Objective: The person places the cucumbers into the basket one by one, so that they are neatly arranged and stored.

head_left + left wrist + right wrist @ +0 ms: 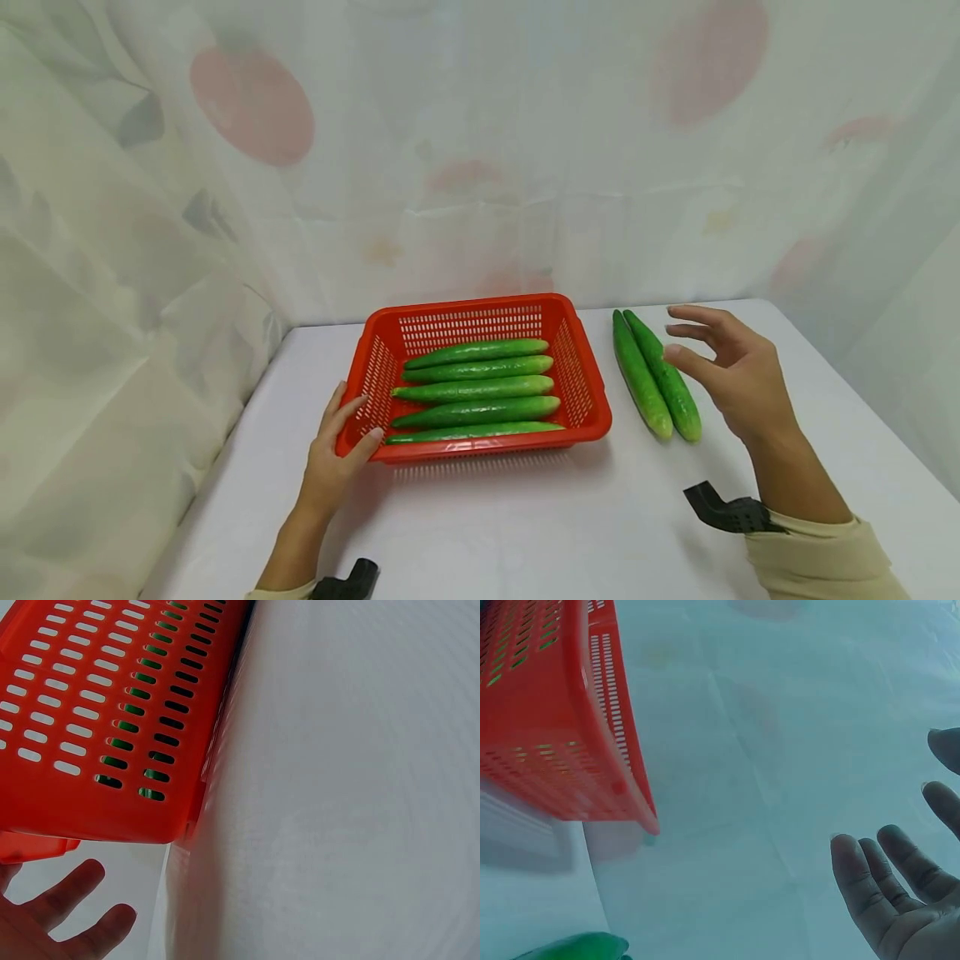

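A red plastic basket (487,451) with slotted walls holds several green cucumbers (477,388), lying side by side. My left hand (330,458) rests at the basket's front left corner, thumb and a finger over the rim. In the left wrist view, two of its fingers (71,892) extend loosely beside the basket wall (90,705). Right of the basket, two more cucumbers (645,379) lie together on the table. My right hand (738,375) hovers to the right of this pair, its fingers spread and slightly bent around nothing. One cucumber's tip (581,948) shows in the right wrist view.
The table (510,525) has a white cover. A pale curtain (480,167) with faded red prints hangs behind the table, and a similar sheet (112,333) closes off the left side. Both wrists wear black straps (727,510).
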